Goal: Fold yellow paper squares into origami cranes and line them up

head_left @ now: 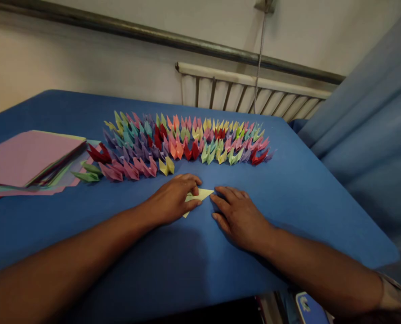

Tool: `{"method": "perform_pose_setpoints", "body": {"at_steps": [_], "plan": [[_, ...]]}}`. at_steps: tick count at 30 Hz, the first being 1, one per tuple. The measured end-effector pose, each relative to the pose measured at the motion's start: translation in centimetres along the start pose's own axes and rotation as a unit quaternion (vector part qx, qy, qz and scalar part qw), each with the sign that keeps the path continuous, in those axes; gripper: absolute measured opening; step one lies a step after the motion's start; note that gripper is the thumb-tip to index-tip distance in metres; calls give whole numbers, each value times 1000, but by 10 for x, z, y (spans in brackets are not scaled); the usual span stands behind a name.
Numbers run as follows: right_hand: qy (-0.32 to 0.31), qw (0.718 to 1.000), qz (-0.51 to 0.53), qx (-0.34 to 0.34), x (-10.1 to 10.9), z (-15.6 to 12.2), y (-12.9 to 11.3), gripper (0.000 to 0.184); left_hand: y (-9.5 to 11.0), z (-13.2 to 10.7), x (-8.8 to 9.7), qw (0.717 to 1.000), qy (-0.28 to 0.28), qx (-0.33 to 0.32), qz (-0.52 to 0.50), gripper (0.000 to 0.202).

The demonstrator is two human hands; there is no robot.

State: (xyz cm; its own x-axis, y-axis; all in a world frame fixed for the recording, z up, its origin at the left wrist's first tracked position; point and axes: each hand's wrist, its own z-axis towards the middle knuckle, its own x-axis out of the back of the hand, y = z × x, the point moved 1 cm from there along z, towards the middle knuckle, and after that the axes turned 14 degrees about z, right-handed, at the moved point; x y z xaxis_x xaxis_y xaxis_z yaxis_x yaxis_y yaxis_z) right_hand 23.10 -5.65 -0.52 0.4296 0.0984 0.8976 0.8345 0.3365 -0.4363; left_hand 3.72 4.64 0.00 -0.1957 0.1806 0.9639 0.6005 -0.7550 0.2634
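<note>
Grip of the left hand (173, 200) was bent over a small, pale-yellow folded paper (204, 194) — whether it pinched or only pressed, I could not tell. This paper lay on the blue tabletop (176, 270), between both hands. One pointed corner was directed to the right hand (242, 218), whose loosely spread fingers rested at this corner, clasping nothing visible. Thin as it seemed, the paper was probably very light, a little stiffer along its folds, and easy to crease or tear — best held near a folded edge, with gentle fingertips. Beyond it stood rows of colourful folded-paper figures (176, 148); to the left lay a stack of coloured sheets (35, 157).
</note>
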Motion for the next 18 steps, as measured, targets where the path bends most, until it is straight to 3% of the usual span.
{"method": "perform_pose_setpoints", "body": {"at_steps": [18], "plan": [[-18,1000,1,-7,0,2,-4,48,9,6,2,999,22,19,22,16]]}}
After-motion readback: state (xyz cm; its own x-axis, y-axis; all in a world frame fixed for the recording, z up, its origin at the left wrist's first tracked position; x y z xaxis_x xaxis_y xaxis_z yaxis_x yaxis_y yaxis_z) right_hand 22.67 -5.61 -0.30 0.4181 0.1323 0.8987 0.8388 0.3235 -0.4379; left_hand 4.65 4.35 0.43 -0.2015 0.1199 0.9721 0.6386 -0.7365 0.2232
